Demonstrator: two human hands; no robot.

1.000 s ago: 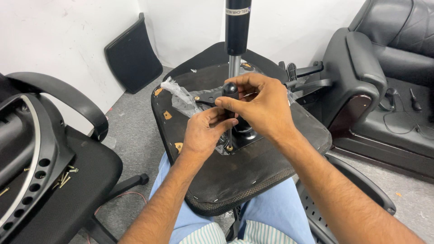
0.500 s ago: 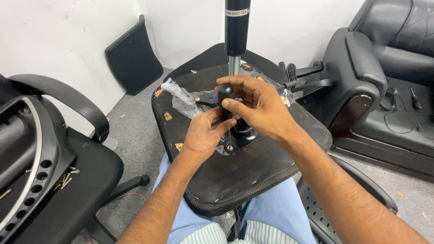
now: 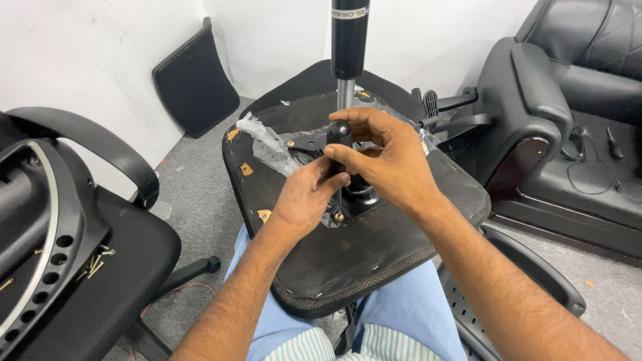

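From the head camera, an upturned office chair seat rests across the person's lap, its black underside facing up and its rim edged in mesh. A black metal mechanism plate sits at the middle of the seat, and from it a gas lift cylinder rises straight up out of the top of the frame, its chrome rod below and black sleeve above. The right hand hovers over the plate with its grip clenched on a screwdriver handle, a black rounded knob pinched between thumb and fingertips. The left hand lies just beneath, fingers curled against the tool's shaft near the plate; whether its grip truly closes round the shaft I cannot tell. Crumpled clear plastic wrap clings to the seat's far left side, touching the plate. Black levers stick out to the right of the cylinder. On the left stands another black chair with loose screws scattered on its seat. A flat black panel leans against the white wall, and a black leather armchair stands at the right.
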